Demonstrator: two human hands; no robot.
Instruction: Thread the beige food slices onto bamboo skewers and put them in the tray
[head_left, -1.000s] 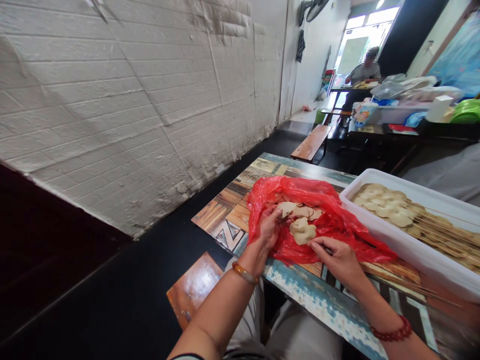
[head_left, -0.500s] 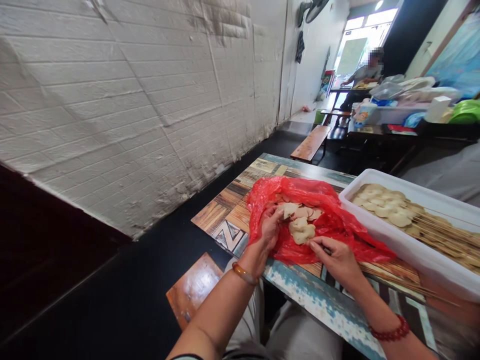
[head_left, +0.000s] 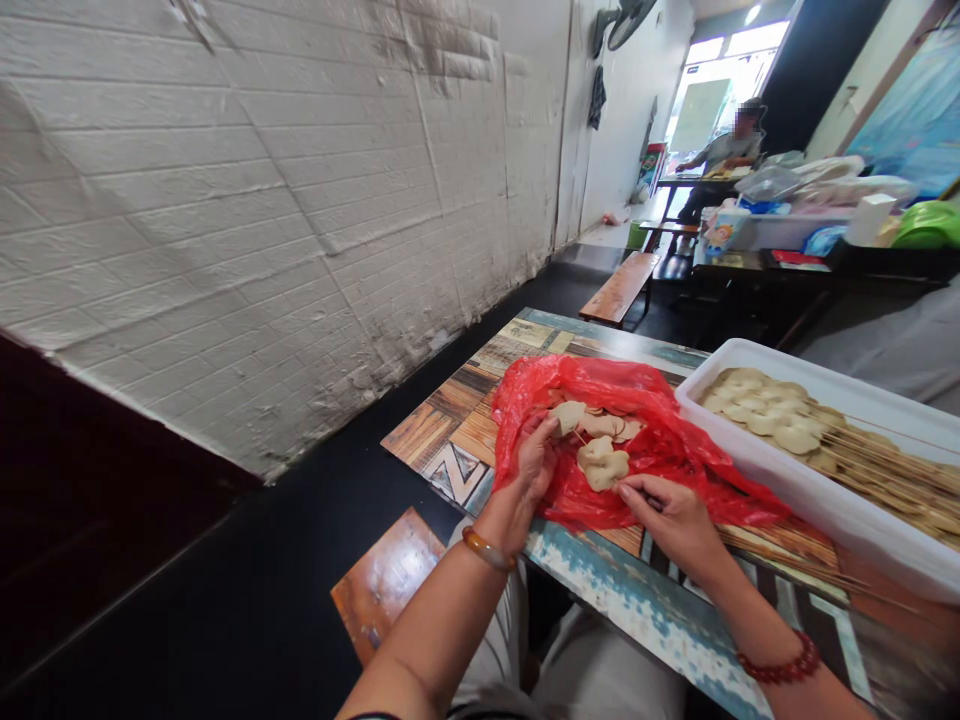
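My left hand [head_left: 537,455] pinches a thin, round beige slice [head_left: 568,416] over the red plastic bag [head_left: 592,375]. In my right hand [head_left: 667,515], thumb and fingers are closed on the end of a thin skewer [head_left: 578,437]. Folded beige slices [head_left: 602,464] are threaded on that skewer, and its bare tip points up and left toward my left hand. More loose slices [head_left: 611,427] lie in the opened bag beneath. What food the slices are, I cannot tell.
To the right, a white plastic tub [head_left: 720,370] holds several loaded skewers [head_left: 885,470]. Loose skewers [head_left: 810,565] lie on the patterned table [head_left: 427,430] beside it. A stool [head_left: 386,580] stands at lower left, a bench [head_left: 619,288] beyond the table. Another person [head_left: 724,150] sits far back.
The slice in my left hand has drawn slightly away from the threaded slices, and the skewer tip now shows between them. My right hand stays nearly still.
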